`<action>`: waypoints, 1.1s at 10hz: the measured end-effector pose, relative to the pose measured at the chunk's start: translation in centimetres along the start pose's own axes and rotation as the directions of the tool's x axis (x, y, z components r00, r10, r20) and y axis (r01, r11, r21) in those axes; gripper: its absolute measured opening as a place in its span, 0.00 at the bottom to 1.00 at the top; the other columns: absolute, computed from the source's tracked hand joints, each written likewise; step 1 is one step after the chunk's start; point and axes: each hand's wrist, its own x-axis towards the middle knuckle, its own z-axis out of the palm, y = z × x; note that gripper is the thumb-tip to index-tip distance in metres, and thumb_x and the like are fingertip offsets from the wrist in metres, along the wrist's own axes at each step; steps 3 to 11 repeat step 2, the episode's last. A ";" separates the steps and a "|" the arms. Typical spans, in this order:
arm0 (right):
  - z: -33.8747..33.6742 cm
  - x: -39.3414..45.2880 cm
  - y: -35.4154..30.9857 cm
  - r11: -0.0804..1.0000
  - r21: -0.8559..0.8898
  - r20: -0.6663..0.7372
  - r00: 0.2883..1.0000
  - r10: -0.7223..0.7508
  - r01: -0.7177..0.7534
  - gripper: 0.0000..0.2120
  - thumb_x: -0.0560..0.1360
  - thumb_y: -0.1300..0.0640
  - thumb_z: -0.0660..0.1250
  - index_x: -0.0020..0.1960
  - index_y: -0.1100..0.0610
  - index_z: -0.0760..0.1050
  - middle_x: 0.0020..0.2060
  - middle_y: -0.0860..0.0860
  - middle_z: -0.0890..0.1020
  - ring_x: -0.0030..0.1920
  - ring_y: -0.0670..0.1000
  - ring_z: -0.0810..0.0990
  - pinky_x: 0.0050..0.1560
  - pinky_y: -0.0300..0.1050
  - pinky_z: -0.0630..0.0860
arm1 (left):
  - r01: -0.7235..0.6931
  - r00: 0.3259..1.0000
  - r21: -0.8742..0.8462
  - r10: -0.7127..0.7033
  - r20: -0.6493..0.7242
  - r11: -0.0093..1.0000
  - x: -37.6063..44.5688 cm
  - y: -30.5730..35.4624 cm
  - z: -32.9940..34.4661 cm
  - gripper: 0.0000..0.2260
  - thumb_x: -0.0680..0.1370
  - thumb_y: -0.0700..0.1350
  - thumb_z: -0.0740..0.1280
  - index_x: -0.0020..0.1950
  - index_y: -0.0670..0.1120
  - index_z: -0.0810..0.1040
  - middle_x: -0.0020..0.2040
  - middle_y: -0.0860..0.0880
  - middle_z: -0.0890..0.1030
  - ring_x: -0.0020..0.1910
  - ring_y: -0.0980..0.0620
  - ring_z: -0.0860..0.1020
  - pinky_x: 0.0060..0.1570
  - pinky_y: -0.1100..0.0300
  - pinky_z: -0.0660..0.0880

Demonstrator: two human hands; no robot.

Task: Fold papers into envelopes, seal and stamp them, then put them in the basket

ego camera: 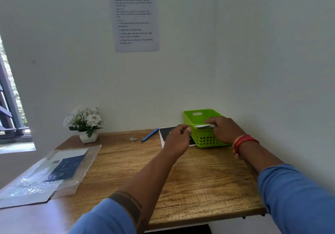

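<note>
Wooden desk (199,184) set against a white wall. Green perforated basket (204,139) stands at 2 o'clock on the desk, back near the wall.

Right hand (225,129) is over the basket's open top, fingers curled round a pale envelope (205,126) that lies flat just above the rim, partly inside. A red thread band (243,141) sits on that wrist.

Left hand (178,137) hovers just at 9 o'clock of the basket, fingers loosely curled with the tips close to the near-left rim; whether it touches the rim or the envelope edge I cannot tell. It appears to hold nothing.

Under and behind the left hand, a black-covered notebook (167,133) lies partly tucked beneath the basket.

At 12 o'clock, a blue pen (150,135) lies slantwise; just at its 9 o'clock, a small crumpled scrap (133,139).

At 10 o'clock, a white pot of white flowers (85,123). At 8 o'clock, a clear plastic sleeve (49,174) holding sheets with a dark blue print.

Printed instruction sheet (135,16) taped on the wall above.
</note>
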 end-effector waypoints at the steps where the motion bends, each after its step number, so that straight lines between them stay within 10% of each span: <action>1: 0.1 -0.8 -0.9 0.994 -0.110 -0.002 1.000 -0.011 0.011 0.17 0.80 0.55 0.58 0.62 0.52 0.81 0.63 0.56 0.81 0.61 0.59 0.78 0.61 0.50 0.74 | -0.011 1.000 0.063 0.012 -0.018 0.998 -0.8 0.0 -1.1 0.14 0.84 0.52 0.60 0.66 0.51 0.77 0.55 0.55 0.80 0.54 0.54 0.78 0.57 0.55 0.74; 11: 1.0 -1.0 -1.9 0.974 -0.222 -0.131 0.988 -0.084 0.053 0.21 0.79 0.52 0.57 0.70 0.53 0.76 0.68 0.56 0.78 0.70 0.59 0.72 0.70 0.53 0.67 | -0.011 0.999 0.080 0.014 -0.046 0.997 -1.1 -0.2 -2.0 0.13 0.85 0.52 0.59 0.66 0.50 0.77 0.54 0.53 0.81 0.53 0.54 0.78 0.57 0.54 0.75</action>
